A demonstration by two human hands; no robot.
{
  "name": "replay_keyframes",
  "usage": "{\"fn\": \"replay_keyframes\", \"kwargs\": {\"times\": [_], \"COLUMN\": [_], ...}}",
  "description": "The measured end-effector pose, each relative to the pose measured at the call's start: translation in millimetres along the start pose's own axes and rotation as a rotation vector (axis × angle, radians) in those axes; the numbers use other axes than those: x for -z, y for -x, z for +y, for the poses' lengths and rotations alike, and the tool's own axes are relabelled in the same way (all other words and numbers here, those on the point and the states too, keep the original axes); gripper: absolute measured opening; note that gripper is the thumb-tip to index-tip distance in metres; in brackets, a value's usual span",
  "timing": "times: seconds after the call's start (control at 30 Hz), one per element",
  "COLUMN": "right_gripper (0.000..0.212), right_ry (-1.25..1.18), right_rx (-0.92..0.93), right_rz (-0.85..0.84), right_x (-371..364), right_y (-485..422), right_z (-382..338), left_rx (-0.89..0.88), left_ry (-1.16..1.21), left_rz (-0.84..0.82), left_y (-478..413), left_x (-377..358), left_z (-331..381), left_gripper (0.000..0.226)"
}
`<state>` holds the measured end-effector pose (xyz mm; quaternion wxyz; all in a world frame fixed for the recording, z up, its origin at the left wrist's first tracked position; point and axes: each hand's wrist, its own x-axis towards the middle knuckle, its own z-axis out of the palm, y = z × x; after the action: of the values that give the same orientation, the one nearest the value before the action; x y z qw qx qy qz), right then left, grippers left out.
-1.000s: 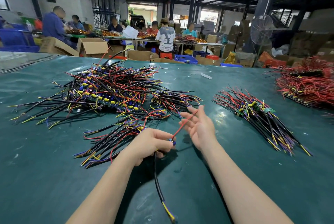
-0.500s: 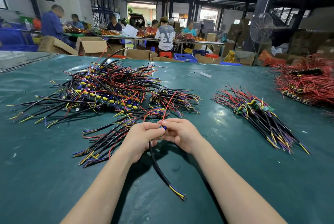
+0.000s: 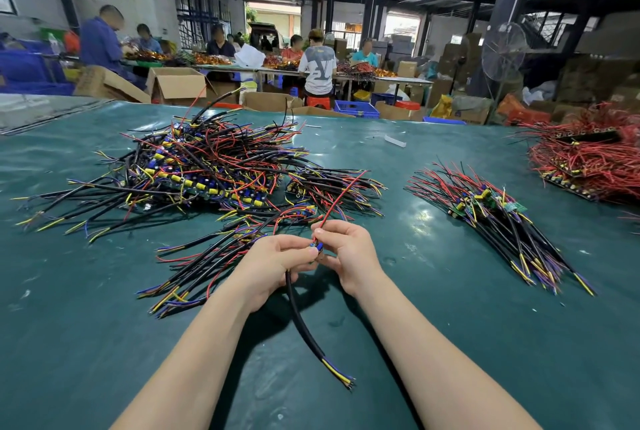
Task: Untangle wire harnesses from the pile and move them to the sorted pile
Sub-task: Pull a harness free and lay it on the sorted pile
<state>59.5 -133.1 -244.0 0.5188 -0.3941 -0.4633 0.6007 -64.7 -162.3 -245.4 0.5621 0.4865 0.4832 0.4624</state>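
Gripping one wire harness (image 3: 300, 311) in the left hand (image 3: 273, 263) while pinching its red lead (image 3: 341, 195) with the right hand (image 3: 351, 256), hands nearly touching above the green bench (image 3: 86, 343), with the black sheathed end drooping toward the body. Held just in front of the tangled pile (image 3: 207, 169) and well left of the sorted pile (image 3: 491, 218). Between the fingertips, possibly a small blue component (image 3: 319, 247).

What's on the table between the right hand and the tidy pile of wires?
Nothing. In the head view, only bare green table cover lies between the right hand and the tidy pile.
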Motion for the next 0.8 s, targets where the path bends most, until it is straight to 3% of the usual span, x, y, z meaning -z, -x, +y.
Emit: {"fn": "replay_keyframes", "kwargs": {"times": [0.37, 0.8], "right_gripper": [0.026, 0.026], "right_ry": [-0.135, -0.545], "right_rx": [0.076, 0.064], "right_rz": [0.289, 0.551], "right_x": [9.7, 35.4], "right_y": [-10.4, -19.1], "right_z": [-3.8, -13.1], "left_rx": [0.033, 0.022], "left_ry": [-0.192, -0.344], "left_rz": [-0.161, -0.258], "left_y": [9.0, 11.7], "left_x": [-0.3, -4.3], "left_z": [6.9, 8.0], "left_gripper": [0.009, 0.021]}}
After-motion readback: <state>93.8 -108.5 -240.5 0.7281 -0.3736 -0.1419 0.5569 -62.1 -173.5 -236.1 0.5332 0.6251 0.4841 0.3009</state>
